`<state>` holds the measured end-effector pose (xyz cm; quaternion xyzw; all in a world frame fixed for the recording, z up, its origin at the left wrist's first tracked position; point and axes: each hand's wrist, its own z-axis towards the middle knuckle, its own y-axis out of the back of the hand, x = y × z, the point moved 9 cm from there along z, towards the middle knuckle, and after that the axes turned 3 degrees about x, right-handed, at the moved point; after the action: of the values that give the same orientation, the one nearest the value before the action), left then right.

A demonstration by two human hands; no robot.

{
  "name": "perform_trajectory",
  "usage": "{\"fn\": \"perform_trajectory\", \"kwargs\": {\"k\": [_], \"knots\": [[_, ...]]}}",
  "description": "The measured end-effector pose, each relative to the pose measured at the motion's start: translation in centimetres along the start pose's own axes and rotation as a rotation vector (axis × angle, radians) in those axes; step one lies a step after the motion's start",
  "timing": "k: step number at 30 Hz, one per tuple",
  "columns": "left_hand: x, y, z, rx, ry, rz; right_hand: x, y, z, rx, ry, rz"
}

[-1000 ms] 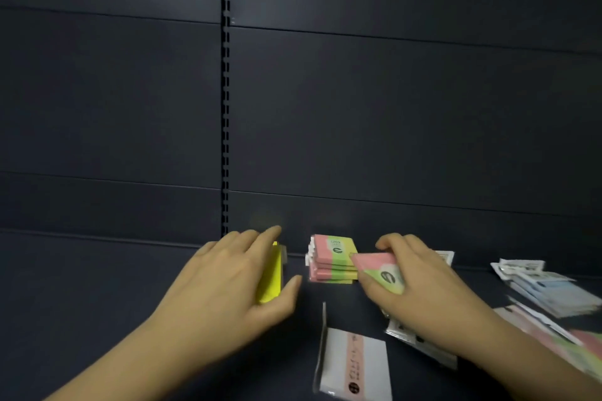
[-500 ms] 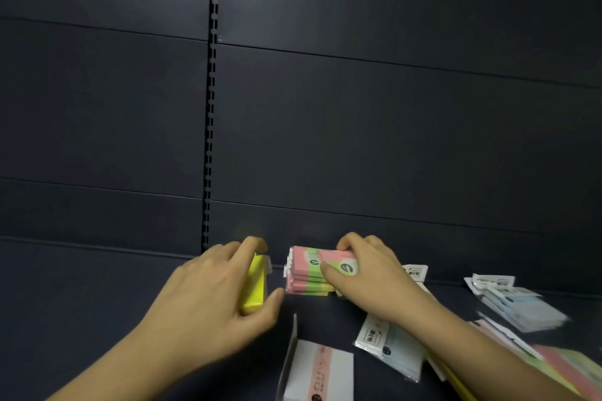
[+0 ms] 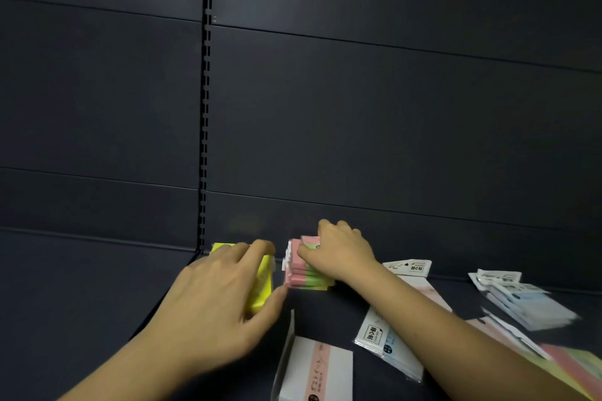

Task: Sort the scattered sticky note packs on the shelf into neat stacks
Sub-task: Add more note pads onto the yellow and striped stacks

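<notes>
The right hand (image 3: 338,254) now rests on top of the pink-and-green stack (image 3: 303,273) at the back of the shelf (image 3: 81,286), fingers curled over its far edge and palm pressing down. A second ago that hand was carrying a single pink-and-green pack toward the stack; half a second ago it was just arriving. The pack has since landed on top, so the pile has gained one. Its layers sit slightly stepped at the left side, which suggests the hand is squaring them rather than letting go, though the fingers hide the top pack and I cannot tell whether it is fully released.

The left hand (image 3: 221,299) stays clamped on the yellow stack (image 3: 260,283) just left of the pink-and-green one, fingers draped over its top and thumb pressed against the near right corner. It has barely moved across the three moments, steadying that pile while the other is built. The two stacks stand close together but apart, both near the back panel (image 3: 358,127).

Much remains unsorted. A white pack with a pink stripe (image 3: 316,371) lies near the front edge, a white labelled pack (image 3: 384,338) lies under the right forearm, and further white packs (image 3: 521,296) are spread to the right, blurred in this view. A pink-and-green pack (image 3: 573,365) shows at the lower right corner, a likely next candidate for the stack now being pressed.
</notes>
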<state>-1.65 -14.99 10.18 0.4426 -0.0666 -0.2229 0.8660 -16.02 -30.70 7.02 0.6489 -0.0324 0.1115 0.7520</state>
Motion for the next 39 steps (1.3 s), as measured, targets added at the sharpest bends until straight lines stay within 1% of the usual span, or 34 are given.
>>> {"fn": "perform_trajectory", "kwargs": {"k": [4,10,18,21,24,29,31,34,39], "knots": [[0.6,-0.7,-0.1,0.005,0.017,0.028,0.5,-1.4,1.3,0.029,-0.002,-0.045],[0.9,-1.9,0.0,0.013,0.019,0.012,1.1,-2.8,2.8,0.024,-0.006,-0.062],[1.3,-3.3,0.6,0.04,0.024,0.039,1.4,-3.6,3.6,0.023,-0.011,-0.057],[1.8,-3.4,0.9,0.046,0.041,0.061,1.3,-3.4,3.7,0.043,-0.004,-0.097],[2.7,-3.5,2.0,0.025,0.062,0.061,0.8,-2.6,3.2,0.054,-0.003,-0.118],[5.1,-6.1,4.9,0.065,0.034,0.185,0.0,0.8,0.7,-0.051,0.088,-0.068],[6.1,-7.2,5.7,0.078,0.041,0.216,-0.5,1.8,-0.5,-0.057,0.113,-0.047],[7.9,-9.1,6.7,0.135,0.068,0.185,-1.6,2.7,-2.2,-0.053,0.125,-0.013],[9.6,-12.8,7.2,0.21,0.022,0.138,-3.7,3.7,-4.4,-0.051,0.105,0.06]]}}
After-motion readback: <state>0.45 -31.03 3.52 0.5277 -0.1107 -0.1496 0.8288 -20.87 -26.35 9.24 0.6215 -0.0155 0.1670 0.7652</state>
